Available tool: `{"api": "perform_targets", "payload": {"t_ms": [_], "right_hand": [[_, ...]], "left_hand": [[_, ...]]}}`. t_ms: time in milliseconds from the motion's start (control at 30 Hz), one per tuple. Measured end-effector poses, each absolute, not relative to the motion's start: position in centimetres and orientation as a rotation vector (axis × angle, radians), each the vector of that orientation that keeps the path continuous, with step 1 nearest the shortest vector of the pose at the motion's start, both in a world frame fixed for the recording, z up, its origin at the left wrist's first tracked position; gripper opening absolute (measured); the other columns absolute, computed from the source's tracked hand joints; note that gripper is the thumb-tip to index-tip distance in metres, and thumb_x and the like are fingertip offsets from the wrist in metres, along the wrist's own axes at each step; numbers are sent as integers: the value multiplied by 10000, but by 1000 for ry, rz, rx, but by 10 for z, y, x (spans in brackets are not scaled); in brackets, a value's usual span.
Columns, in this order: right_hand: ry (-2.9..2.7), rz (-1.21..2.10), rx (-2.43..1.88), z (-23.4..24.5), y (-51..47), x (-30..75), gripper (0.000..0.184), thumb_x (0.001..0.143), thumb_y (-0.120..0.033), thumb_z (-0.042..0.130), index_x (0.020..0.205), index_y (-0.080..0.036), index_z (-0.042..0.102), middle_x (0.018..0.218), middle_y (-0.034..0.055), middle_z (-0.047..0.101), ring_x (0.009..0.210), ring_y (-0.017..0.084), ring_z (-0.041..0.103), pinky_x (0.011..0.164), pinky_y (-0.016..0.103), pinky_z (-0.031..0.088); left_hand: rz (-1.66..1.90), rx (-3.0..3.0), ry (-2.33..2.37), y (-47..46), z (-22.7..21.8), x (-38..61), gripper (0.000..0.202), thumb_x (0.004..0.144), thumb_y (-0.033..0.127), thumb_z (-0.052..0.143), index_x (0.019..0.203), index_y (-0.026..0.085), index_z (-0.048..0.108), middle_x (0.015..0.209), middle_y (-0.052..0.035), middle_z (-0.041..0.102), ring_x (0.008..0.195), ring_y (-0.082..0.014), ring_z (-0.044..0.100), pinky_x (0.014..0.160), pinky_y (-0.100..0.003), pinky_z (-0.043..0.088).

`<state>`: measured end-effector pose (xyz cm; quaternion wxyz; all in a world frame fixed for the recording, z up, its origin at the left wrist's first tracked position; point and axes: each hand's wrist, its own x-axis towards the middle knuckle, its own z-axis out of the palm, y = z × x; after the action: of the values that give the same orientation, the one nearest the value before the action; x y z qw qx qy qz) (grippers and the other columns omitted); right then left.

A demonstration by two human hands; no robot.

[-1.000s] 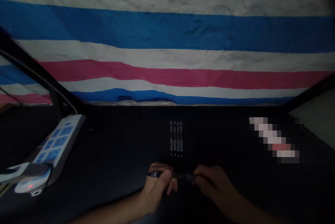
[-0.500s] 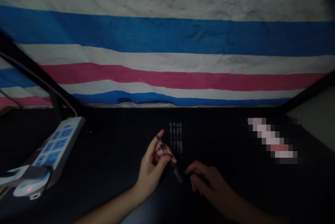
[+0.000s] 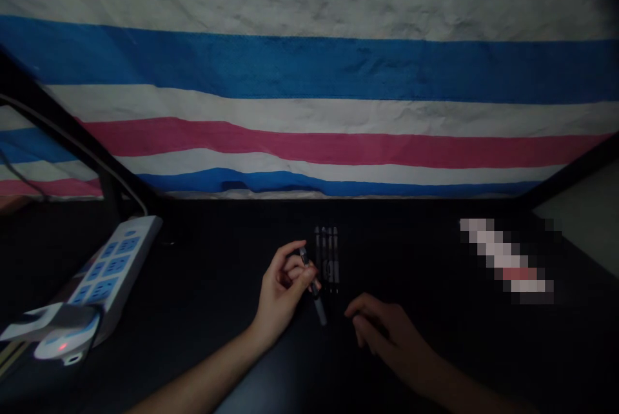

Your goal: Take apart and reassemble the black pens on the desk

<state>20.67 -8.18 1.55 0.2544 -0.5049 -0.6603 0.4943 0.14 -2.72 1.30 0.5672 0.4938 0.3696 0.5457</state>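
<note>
A slim pen (image 3: 318, 308) with a dark upper part and a greyish lower end slants down in my left hand (image 3: 283, 295). The thumb and fingers of that hand pinch its middle, and the index finger reaches to its top. Just behind it, several similar pens (image 3: 327, 253) lie side by side in a neat row on the dark tabletop. To the right of the held pen, my right hand (image 3: 387, 330) hovers with loosely bent fingers. It holds nothing, and a small gap shows between its thumb and index finger.
On the left lies a white power strip (image 3: 113, 272) with blue sockets, a lit red light and a plugged-in adapter (image 3: 72, 316). A blurred-out pale object (image 3: 503, 256) lies at the right. A striped sheet (image 3: 309, 66) hangs behind the black table (image 3: 411, 253).
The pen in my left hand has swung to a steeper slant, its lower end moving left and away from my right hand. My right hand has hardly moved; its thumb is nearer the index finger.
</note>
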Motion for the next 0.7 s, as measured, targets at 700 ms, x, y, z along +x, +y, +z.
{"api": "perform_targets", "payload": {"t_ms": [700], "right_hand": [[-1765, 1318, -1364, 12, -81, 206, 183, 947, -347, 436, 1038, -241, 555, 665, -48, 574, 551, 91, 495, 547, 213, 370]], "left_hand": [[1213, 1129, 887, -27, 13, 2, 433, 810, 248, 672, 1175, 213, 442, 769, 15, 623, 592, -120, 640, 541, -222, 495]]}}
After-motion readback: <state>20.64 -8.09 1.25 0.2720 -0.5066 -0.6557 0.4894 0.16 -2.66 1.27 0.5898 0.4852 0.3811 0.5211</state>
